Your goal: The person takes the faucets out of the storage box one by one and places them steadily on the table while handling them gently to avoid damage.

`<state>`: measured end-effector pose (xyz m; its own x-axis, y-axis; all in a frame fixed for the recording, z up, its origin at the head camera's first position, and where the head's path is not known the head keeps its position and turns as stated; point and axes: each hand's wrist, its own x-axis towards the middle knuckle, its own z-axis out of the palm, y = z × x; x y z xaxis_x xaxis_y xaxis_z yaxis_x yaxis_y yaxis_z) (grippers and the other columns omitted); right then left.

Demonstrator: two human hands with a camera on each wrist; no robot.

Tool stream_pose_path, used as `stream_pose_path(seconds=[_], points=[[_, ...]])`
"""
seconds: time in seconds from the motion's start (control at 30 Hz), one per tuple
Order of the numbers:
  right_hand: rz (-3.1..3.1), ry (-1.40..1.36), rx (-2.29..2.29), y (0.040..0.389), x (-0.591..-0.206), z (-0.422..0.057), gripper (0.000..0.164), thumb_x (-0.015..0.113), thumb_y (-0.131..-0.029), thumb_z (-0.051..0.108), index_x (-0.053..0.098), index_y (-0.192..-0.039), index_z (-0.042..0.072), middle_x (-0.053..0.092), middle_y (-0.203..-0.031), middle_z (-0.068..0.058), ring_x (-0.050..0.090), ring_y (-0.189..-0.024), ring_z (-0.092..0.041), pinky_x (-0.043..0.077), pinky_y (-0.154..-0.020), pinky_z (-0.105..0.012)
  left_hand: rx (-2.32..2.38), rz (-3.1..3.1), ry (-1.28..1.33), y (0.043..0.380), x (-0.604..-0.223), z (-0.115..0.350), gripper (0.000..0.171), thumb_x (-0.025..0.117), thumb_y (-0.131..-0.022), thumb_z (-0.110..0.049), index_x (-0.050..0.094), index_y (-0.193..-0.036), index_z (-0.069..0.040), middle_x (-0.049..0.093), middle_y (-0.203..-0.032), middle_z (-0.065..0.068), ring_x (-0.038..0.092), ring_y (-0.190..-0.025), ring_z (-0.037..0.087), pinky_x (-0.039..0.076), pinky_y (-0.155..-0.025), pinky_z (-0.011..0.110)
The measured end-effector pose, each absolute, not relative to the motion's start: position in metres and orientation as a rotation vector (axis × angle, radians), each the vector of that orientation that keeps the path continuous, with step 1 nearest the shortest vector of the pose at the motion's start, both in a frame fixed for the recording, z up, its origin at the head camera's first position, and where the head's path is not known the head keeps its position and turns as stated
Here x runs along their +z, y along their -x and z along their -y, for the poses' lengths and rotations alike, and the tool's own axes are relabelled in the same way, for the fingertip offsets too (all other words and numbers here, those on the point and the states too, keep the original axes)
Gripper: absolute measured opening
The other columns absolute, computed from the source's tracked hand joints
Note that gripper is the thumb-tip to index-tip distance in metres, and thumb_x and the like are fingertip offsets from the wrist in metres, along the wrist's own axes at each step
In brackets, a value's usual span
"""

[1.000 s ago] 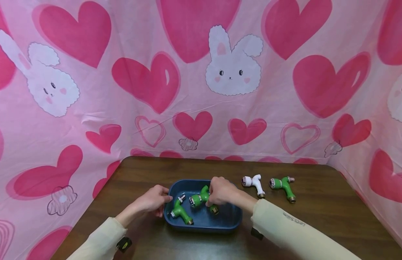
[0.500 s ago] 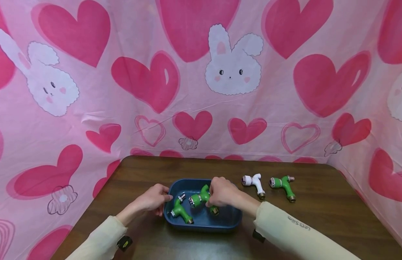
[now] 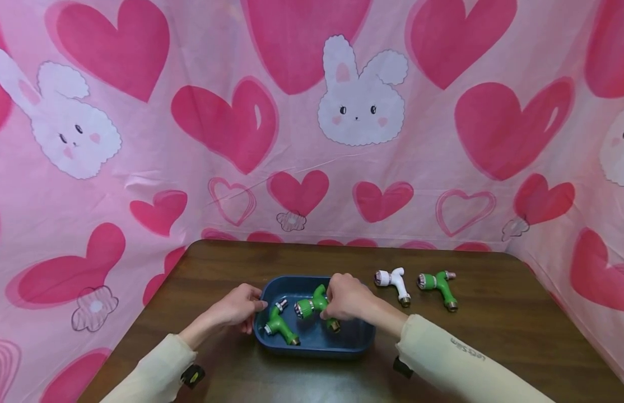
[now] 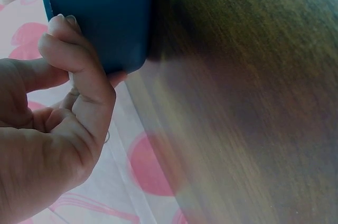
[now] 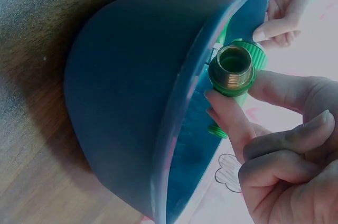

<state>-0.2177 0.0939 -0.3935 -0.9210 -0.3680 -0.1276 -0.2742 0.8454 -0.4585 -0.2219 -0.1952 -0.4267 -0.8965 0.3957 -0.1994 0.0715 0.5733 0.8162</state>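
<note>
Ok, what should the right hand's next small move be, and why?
Probably lower the held green tap gently, then loosen the right hand. In the head view the tap lies within the outline of the blue tray, apart from the other green tap, and the left hand grips the tray's left rim. I can't tell whether it already touches bottom.

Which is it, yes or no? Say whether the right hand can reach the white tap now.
Probably not without letting go: the right hand grips a green tap. Otherwise the way looks free: the white tap lies close by on the table, beyond the blue tray.
</note>
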Motion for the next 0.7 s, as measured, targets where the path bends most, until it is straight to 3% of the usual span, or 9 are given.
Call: stream_pose_path(seconds=[0.33,0.7], points=[[-2.832,0.501,-0.722,0.214,-0.396,-0.099,0.048,0.092,-0.082,0.023,0.056,-0.051,0.013,0.037,-0.048,0.008,0.041,-0.049,-0.01,0.032,-0.046,-0.025,1.25,-2.445,-0.353,0.222,-0.427,0.195,0.026,0.064,-0.105,-0.009,0.065,-0.123,0.009,0.063,-0.061,0.015,0.059,-0.044,0.015,0.054,-0.045,0.027],[-2.842,0.494,-0.793,0.211,-0.397,-0.107,0.054,0.092,-0.082,0.021,0.049,-0.05,0.014,0.029,-0.047,0.01,0.032,-0.047,-0.008,0.026,-0.045,-0.024,1.255,-2.45,-0.35,0.221,-0.427,0.194,0.025,0.064,-0.105,-0.009,0.065,-0.123,0.008,0.062,-0.06,0.014,0.058,-0.042,0.013,0.053,-0.044,0.026]])
